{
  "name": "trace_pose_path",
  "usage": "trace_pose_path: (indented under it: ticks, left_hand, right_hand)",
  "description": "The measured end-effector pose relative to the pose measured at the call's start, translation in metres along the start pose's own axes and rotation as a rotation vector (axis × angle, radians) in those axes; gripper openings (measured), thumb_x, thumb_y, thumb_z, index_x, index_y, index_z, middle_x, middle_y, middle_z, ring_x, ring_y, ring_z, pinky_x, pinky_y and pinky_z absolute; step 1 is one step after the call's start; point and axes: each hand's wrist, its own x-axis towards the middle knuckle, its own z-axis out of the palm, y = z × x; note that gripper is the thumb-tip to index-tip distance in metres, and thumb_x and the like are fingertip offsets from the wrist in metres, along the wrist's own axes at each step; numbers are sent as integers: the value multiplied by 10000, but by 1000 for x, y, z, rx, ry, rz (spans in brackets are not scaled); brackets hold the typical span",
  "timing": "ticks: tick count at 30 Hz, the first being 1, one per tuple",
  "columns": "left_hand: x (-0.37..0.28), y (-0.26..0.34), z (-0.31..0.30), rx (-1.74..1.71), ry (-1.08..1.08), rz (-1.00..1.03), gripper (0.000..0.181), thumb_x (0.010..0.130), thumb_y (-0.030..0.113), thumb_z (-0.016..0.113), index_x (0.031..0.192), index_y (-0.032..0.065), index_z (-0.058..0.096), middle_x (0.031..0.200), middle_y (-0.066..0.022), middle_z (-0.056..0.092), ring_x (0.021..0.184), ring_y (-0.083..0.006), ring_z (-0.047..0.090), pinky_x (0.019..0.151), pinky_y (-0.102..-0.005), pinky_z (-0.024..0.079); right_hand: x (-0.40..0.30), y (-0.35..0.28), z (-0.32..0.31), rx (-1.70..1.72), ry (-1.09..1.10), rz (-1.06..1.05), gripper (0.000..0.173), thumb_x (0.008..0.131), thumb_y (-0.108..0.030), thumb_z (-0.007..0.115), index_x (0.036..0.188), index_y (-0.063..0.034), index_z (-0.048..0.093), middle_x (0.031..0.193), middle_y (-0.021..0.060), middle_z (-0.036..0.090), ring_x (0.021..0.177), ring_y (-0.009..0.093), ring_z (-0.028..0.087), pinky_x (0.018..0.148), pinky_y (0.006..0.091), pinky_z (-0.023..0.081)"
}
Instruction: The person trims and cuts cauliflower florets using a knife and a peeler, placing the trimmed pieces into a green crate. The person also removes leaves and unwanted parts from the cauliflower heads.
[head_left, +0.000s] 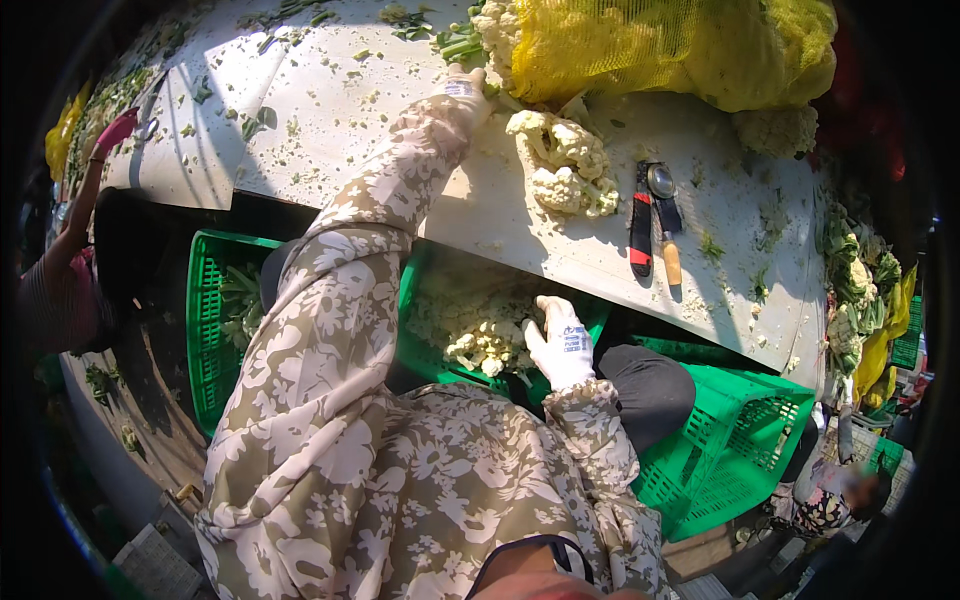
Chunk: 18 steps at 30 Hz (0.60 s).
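My left hand (463, 91), in a white glove, reaches across the white table (480, 217) beside trimmed green stems (459, 46) and the yellow net bag of cauliflower (637, 52); whether its fingers hold anything is hidden. Low in front of me, my right hand (562, 345), gloved in white too, has its fingers apart above a green crate (409, 300) with cauliflower florets (491, 346). A large piece of cauliflower (566, 161) lies on the table. To its right are a black and red handled tool (641, 232), a wooden-handled knife (670, 255) and a round metal object (661, 180).
Another green crate (196, 330) with leaves stands at left, and a tilted green crate (720, 450) at right. Leaf scraps litter the table. Whole cauliflowers (847, 330) are piled at the far right. One person (71, 277) is at left, another (825, 495) at lower right.
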Motion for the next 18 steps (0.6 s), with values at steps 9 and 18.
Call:
trace_pose_path:
  ticks: [9, 18]
  left_hand:
    - [-52, -92, -70, -106, 111, -1, 365, 1011, 417, 494, 1151, 106, 623, 959, -185, 669, 861, -319, 609, 813, -421, 476]
    - [-325, -350, -161, 191, 654, -591, 640, 832, 315, 787, 1361, 69, 525, 1415, -190, 427, 1266, -335, 474, 1041, -438, 429]
  right_hand:
    - [62, 4, -31, 166, 167, 128, 253, 890, -236, 653, 1081, -71, 658, 1006, 91, 653, 883, 273, 643, 815, 379, 514]
    - [169, -23, -19, -450, 290, -169, 573, 826, -258, 700, 1368, -182, 531, 1398, 126, 448, 1231, 346, 479, 1043, 452, 436]
